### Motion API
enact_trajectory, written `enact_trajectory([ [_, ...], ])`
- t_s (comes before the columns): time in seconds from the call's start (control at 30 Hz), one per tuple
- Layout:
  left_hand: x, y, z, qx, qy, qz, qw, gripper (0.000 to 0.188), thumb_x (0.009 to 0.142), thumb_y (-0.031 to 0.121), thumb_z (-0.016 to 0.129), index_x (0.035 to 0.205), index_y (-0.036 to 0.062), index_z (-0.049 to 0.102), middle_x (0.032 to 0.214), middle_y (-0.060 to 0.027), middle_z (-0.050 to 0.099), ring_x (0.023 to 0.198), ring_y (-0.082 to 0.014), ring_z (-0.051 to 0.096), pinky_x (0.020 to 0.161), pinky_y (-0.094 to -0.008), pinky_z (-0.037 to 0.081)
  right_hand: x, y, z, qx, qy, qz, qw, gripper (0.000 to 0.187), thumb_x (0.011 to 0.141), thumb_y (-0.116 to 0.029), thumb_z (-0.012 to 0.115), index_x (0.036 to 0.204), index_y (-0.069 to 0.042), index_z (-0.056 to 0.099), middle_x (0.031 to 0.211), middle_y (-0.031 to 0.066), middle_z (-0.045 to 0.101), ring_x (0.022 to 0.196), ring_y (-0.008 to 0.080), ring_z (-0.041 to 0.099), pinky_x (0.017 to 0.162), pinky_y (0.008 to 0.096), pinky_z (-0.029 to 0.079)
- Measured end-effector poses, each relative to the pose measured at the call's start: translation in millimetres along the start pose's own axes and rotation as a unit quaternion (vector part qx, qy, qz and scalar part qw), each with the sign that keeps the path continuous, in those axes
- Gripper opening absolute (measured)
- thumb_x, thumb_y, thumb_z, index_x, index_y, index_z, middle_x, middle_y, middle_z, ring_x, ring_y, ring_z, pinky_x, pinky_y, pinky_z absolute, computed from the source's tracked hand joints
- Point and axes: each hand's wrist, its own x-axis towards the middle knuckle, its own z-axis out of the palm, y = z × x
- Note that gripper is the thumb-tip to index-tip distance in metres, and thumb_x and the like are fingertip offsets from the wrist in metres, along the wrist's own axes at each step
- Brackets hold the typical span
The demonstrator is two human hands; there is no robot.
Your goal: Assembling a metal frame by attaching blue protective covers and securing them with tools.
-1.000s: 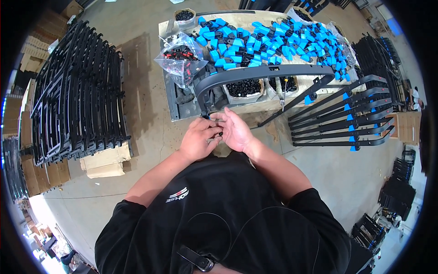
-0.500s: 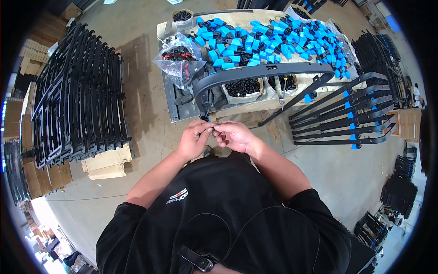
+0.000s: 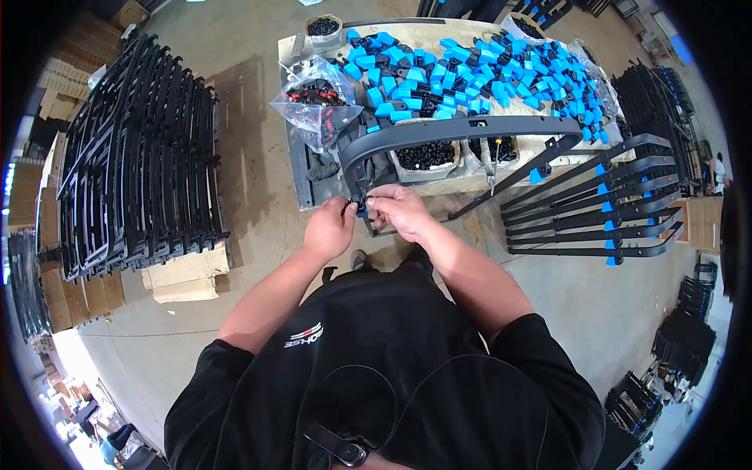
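Observation:
A long curved black plastic bar (image 3: 470, 129) lies across the front of the worktable (image 3: 439, 186), its left end bending down toward me. My left hand (image 3: 329, 227) and my right hand (image 3: 398, 210) meet at that lower end, fingers pinched around a small blue and black clip (image 3: 361, 207) pressed against the bar. A heap of blue and black clips (image 3: 470, 66) covers the tabletop behind the bar.
A clear bag of red and black small parts (image 3: 317, 102) sits at the table's left. Tubs of black parts (image 3: 423, 157) stand under the bar. Finished bars with blue clips (image 3: 611, 207) are stacked on the right, racks of black bars (image 3: 133, 157) on cardboard boxes on the left.
Both hands have risen from in front of my chest to the bar's lower left end, carrying the small clip up against it.

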Motion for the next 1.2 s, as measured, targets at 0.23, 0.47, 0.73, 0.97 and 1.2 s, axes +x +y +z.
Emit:
enact_trajectory([
  [0.23,11,11,-11,0.124,-0.1,-0.017,0.987,0.033,0.104,0.028,0.047,0.105,-0.001,0.063,0.107,-0.0258,0.066,0.1,-0.0436,0.064,0.088,-0.0522,0.051,3,-5,8,-0.14,-0.004,-0.034,0.99,0.013,0.095,-0.003,0.065,0.106,0.004,0.063,0.082,0.008,0.067,0.066,0.0169,0.066,0.055,0.0313,0.055],
  [0.47,14,9,-13,0.15,-0.126,-0.003,0.981,0.034,0.104,0.026,0.045,0.108,-0.0023,0.064,0.113,-0.0241,0.068,0.108,-0.0407,0.064,0.094,-0.0485,0.051,5,-18,15,-0.159,0.027,0.089,0.983,0.032,0.102,-0.027,0.059,0.087,0.002,0.063,0.064,0.0048,0.059,0.048,0.0144,0.054,0.043,0.0299,0.041],
  [0.73,15,15,-17,0.157,-0.137,-0.003,0.978,0.034,0.104,0.026,0.044,0.109,-0.0013,0.064,0.114,-0.0223,0.068,0.108,-0.0397,0.064,0.095,-0.0483,0.051,7,-4,21,-0.204,0.065,0.051,0.976,0.036,0.103,-0.033,0.054,0.086,-0.002,0.064,0.067,0.0033,0.057,0.055,0.0137,0.051,0.05,0.0305,0.039],
  [0.97,14,12,-15,0.15,-0.131,0.002,0.98,0.034,0.104,0.027,0.044,0.109,-0.0006,0.064,0.114,-0.022,0.068,0.108,-0.0403,0.064,0.094,-0.049,0.052,14,-1,20,-0.308,0.106,-0.006,0.946,0.041,0.1,-0.037,0.052,0.092,0.0,0.069,0.082,0.0158,0.069,0.077,0.0319,0.066,0.073,0.044,0.049],
  [1.2,13,16,-16,0.145,-0.124,-0.008,0.982,0.034,0.104,0.027,0.044,0.107,-0.0012,0.063,0.11,-0.0251,0.067,0.105,-0.0423,0.064,0.092,-0.051,0.051,7,-3,26,-0.362,0.114,0.01,0.925,0.044,0.101,-0.036,0.048,0.098,0.002,0.07,0.092,0.025,0.07,0.095,0.0426,0.067,0.085,0.0475,0.049],
])
